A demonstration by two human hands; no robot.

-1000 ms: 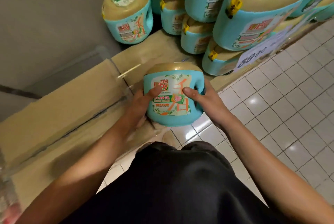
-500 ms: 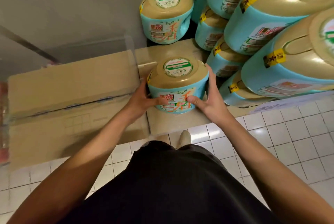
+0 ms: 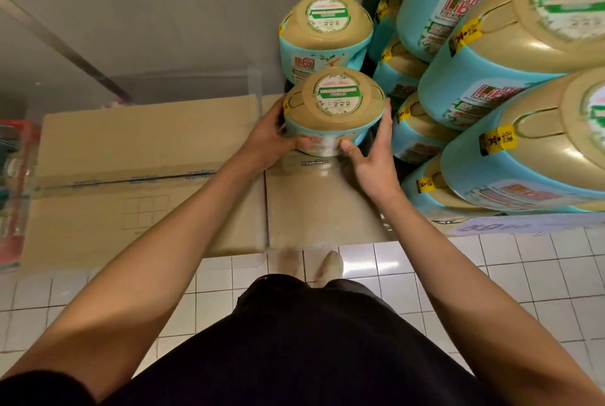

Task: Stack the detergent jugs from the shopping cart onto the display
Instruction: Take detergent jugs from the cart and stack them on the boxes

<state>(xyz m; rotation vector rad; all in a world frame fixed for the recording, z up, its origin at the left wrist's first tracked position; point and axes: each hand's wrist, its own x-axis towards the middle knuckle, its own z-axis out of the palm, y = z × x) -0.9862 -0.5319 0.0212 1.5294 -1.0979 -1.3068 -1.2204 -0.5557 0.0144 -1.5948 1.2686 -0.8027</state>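
Both hands clasp one detergent jug (image 3: pixel 334 111), seen from above with its gold top and round green-and-white label facing the camera. The left hand (image 3: pixel 268 140) wraps the jug's left side with the thumb on the front label; the right hand (image 3: pixel 373 156) presses the right side, thumb tip at the lower front edge and fingers spread up along the teal wall. The jug sits on or just over the cardboard boxes (image 3: pixel 147 156); the blur at its base leaves it unclear whether it is touching.

Taking the held jug as the landmark: directly behind it, against the grey wall (image 3: pixel 163 12), stands one more jug, the rear jug (image 3: pixel 325 32), and the two overlap in view. To the right of the held jug rises the stacked display (image 3: pixel 491 94), where about nine jugs can be counted, though those at the edges are cut off. Yellow tags mark several handles. Two cardboard boxes lie side by side, one under the held jug and one to its left, a taped seam running along the latter. A blurred price sign (image 3: pixel 510 225) hangs at the display's lower front, to the right and nearer than the held jug. In front lies white tiled floor (image 3: pixel 523 274) with one pale shoe (image 3: pixel 330 266) clearly visible.
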